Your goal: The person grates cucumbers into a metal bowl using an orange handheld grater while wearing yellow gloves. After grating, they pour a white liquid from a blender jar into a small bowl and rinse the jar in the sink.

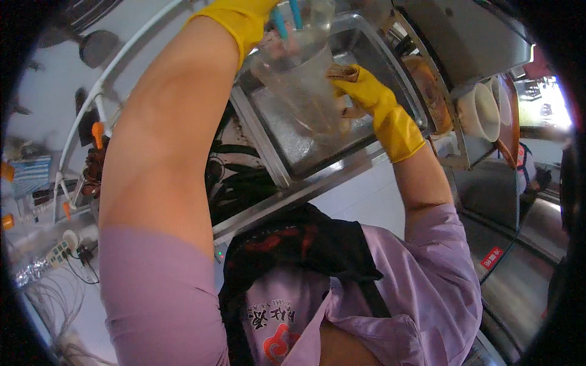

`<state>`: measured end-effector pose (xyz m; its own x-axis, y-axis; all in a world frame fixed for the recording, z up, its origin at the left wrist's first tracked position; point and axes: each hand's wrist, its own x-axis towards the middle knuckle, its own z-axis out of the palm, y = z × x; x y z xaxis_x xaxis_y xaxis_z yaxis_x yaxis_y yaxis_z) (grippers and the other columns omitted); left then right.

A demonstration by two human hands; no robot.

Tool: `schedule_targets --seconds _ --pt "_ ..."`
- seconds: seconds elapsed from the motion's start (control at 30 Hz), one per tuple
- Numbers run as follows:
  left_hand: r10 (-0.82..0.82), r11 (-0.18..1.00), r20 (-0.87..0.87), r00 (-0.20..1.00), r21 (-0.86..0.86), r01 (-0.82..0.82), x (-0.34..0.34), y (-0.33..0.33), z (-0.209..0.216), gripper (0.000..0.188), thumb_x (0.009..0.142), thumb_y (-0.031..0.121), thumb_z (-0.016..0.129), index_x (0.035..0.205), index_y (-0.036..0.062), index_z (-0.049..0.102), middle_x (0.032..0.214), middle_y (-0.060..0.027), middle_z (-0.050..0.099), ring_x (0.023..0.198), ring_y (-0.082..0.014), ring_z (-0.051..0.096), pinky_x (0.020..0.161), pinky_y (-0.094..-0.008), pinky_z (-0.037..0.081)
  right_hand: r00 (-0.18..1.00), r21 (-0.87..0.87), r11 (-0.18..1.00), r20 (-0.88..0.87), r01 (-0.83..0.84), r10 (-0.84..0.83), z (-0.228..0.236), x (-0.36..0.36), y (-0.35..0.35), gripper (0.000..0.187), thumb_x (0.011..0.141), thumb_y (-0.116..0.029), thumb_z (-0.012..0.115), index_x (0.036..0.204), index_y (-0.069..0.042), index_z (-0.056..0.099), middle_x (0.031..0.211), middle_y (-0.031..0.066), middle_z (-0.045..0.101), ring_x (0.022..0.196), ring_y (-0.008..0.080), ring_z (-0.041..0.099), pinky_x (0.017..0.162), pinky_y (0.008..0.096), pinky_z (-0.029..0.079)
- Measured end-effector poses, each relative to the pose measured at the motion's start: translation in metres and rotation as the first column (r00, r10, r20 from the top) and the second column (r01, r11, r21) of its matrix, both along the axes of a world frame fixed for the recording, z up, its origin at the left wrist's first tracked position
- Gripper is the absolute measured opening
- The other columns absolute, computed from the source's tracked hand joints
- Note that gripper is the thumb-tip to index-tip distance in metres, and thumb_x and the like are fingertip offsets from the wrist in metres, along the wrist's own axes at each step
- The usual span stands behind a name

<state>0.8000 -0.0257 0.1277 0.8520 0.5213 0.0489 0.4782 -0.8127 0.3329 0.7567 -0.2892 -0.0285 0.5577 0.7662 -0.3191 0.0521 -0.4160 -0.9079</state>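
Over a rectangular metal sink stands a tall, clear plastic container, tilted and partly blurred. My left hand, in a yellow rubber glove, reaches past the container's upper left; the top edge cuts off its fingers. Beside it, two light-blue sticks or handles rise at the container's mouth, with something pinkish below them. My right hand, gloved in yellow too, is at the container's right side, its fingers closed round a rough brown piece whose kind I cannot make out. A second brownish bit shows below those fingers.
Left of the sink, long dark-green vegetables lie in a tray. A white pipe frame curves along the left. White round tubs stand on a rack to the right. Cables and a power strip are at lower left.
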Motion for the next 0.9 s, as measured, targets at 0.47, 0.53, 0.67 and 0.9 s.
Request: schedule_targets --seconds 0.47,0.53,0.67,0.9 --pt "-0.388 0.839 0.204 0.899 0.482 0.253 -0.021 0.005 -0.020 0.039 0.091 0.037 0.042 0.098 0.0047 0.063 0.086 -0.0236 0.066 0.084 -0.0441 0.062 0.073 -0.0527 0.048 0.906 0.133 0.909 -0.220 0.396 -0.362 -0.036 -0.053 0.015 0.040 0.083 -0.018 0.072 0.118 -0.005 0.057 0.106 0.0060 0.064 0.094 0.0148 0.062 0.082 0.0252 0.049" --pt "-0.356 0.860 0.171 0.919 0.445 0.250 -0.023 0.004 -0.018 0.039 0.091 0.036 0.042 0.098 0.0044 0.063 0.086 -0.0240 0.066 0.083 -0.0441 0.062 0.074 -0.0527 0.048 0.901 0.055 0.912 -0.187 0.408 -0.392 -0.024 -0.059 0.013 0.040 0.084 -0.019 0.072 0.118 -0.005 0.057 0.106 0.0058 0.064 0.094 0.0150 0.062 0.083 0.0251 0.049" --pt "-0.351 0.888 0.151 0.924 0.367 0.277 -0.035 -0.007 -0.007 0.040 0.091 0.036 0.040 0.094 0.0034 0.064 0.084 -0.0237 0.066 0.084 -0.0431 0.062 0.075 -0.0518 0.048 0.907 0.106 0.901 -0.091 0.420 -0.412 -0.037 -0.058 0.006 0.033 0.080 -0.026 0.075 0.106 -0.009 0.062 0.084 0.0017 0.065 0.068 0.0110 0.058 0.052 0.0278 0.043" --pt "-0.332 0.906 0.075 0.940 0.302 0.296 -0.052 -0.018 0.003 0.045 0.093 0.036 0.038 0.093 0.0019 0.066 0.085 -0.0248 0.065 0.086 -0.0419 0.063 0.079 -0.0490 0.049 0.933 0.050 0.941 -0.155 0.335 -0.324 -0.042 -0.054 0.006 0.036 0.084 -0.020 0.071 0.115 -0.004 0.059 0.100 0.0055 0.065 0.092 0.0153 0.062 0.082 0.0265 0.048"
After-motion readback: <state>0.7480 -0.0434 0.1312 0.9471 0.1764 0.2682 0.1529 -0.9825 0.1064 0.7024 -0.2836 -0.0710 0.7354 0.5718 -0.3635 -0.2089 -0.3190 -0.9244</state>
